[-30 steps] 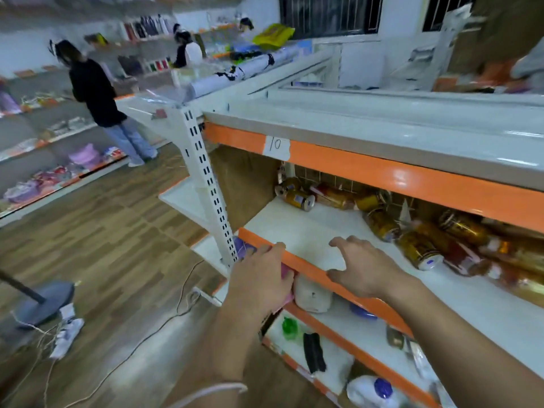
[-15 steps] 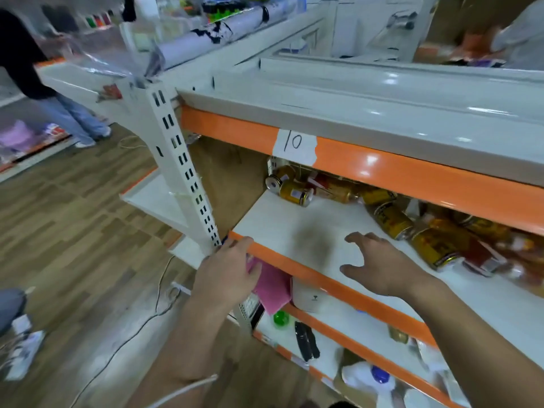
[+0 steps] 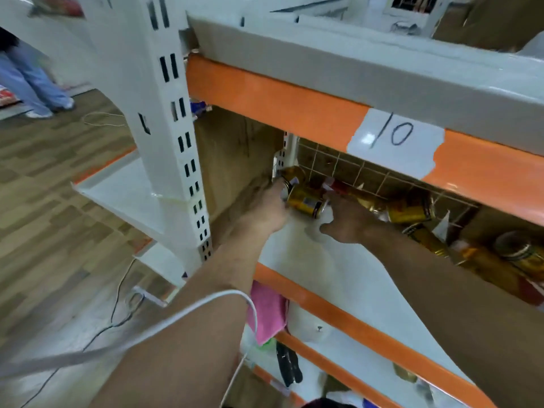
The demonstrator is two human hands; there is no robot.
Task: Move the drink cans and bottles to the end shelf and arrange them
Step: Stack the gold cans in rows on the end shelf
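Fingers of the left hand [image 3: 266, 209] lie against the left end of a gold drink can [image 3: 304, 201], but blur and the can itself hide whether they curl round it. The right hand [image 3: 348, 223] meets the can's other end with fairly straight fingers, its thumb [image 3: 325, 230] spread well apart toward the shelf front. The can lies on its side at the back left corner of the white shelf [image 3: 338, 275], its dark label panel too smeared to read. Just behind it, another gold can [image 3: 291, 175] rests against the wire grid back [image 3: 353, 172]. More gold cans [image 3: 409, 209] and bottles lie tumbled along the grid to the right. Above, a white paper tag [image 3: 394, 139] taped on the orange shelf strip [image 3: 265, 95] carries a handwritten "10". A pink cloth [image 3: 269, 313] hangs under the shelf's front edge, and a white cable [image 3: 206, 301] crosses the left forearm. Far left, a person in jeans [image 3: 29, 78] stands on the wooden floor [image 3: 59, 201].
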